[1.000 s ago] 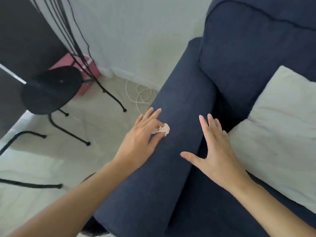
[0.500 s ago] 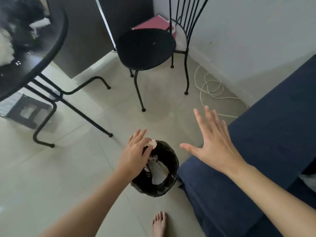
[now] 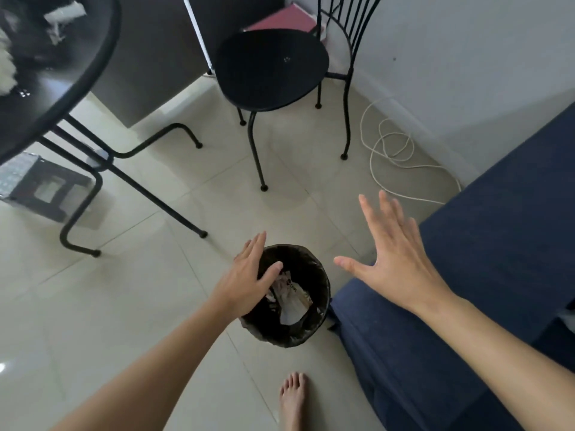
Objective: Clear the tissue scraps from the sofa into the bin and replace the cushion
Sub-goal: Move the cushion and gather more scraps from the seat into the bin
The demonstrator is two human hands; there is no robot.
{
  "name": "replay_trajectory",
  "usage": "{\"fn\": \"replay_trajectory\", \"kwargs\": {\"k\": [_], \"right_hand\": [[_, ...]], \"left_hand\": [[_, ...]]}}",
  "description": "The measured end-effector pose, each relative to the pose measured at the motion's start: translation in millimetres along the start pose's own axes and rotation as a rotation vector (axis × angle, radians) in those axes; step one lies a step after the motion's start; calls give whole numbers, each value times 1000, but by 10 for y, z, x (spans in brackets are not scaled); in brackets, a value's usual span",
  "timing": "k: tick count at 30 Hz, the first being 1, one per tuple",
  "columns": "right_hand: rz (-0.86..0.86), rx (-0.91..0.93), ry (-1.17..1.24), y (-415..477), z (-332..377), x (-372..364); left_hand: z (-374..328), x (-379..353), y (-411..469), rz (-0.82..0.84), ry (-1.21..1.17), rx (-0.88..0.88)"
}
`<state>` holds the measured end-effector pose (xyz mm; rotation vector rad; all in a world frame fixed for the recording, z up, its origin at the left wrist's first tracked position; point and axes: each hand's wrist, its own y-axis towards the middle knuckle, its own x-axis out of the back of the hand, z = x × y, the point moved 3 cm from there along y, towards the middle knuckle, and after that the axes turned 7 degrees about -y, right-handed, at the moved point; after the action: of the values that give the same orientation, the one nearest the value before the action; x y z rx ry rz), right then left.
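A small round bin (image 3: 317, 321) with a black liner stands on the tiled floor beside the sofa's arm. White and pale paper scraps (image 3: 291, 298) lie inside it. My left hand (image 3: 249, 281) hovers over the bin's left rim, fingers spread, with nothing in it. My right hand (image 3: 395, 259) is held flat and open above the front end of the navy sofa arm (image 3: 497, 259). A sliver of the white cushion (image 3: 567, 315) shows at the right edge; the sofa seat is out of view.
A black metal chair (image 3: 273, 66) stands beyond the bin, and a round black table (image 3: 56, 76) on thin legs is at the left. A white cable (image 3: 392, 150) coils by the wall. My bare foot (image 3: 292, 399) is just below the bin.
My left hand carried a tissue scrap from the sofa arm over the bin and has opened; the scrap is no longer between its fingers. My view swung from the sofa to the floor.
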<state>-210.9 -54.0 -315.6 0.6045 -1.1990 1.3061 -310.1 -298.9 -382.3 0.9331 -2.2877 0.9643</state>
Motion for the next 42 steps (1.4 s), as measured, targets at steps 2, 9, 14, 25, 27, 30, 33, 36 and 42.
{"fn": "replay_trajectory", "kwargs": {"k": [2,9,14,25,27,30,33,36,42], "right_hand": [[-28,-29,-9,-99,-168,86],[-147,-226,-11,-747,-1179,507],[-253,-406,-33,-1590,-2213,811],[-369,-822,-102,-3632,-4165,882],[-400,-901,-74,-3947,-4449,816],[-483,-1032,66,-4267,-4792,700],[-596,-1213,532,-4430,-5116,540],[-647,-1207,1047,-4455,-5361,386],[-647,-1025,976,-4360,-5185,415]], "left_hand": [[-309,32,85,-15,-8,-70],[-1877,-469,329,48,33,-329],[-3188,-1364,259,172,67,-512],[-5095,-3474,-191,439,47,-592],[-5272,-3792,-194,457,11,-525],[-5391,-4121,-79,457,-57,-393],[-5386,-4338,85,447,-111,-237],[-5349,-4486,127,513,-179,-154],[-5443,-4460,-213,367,-132,-253]]}}
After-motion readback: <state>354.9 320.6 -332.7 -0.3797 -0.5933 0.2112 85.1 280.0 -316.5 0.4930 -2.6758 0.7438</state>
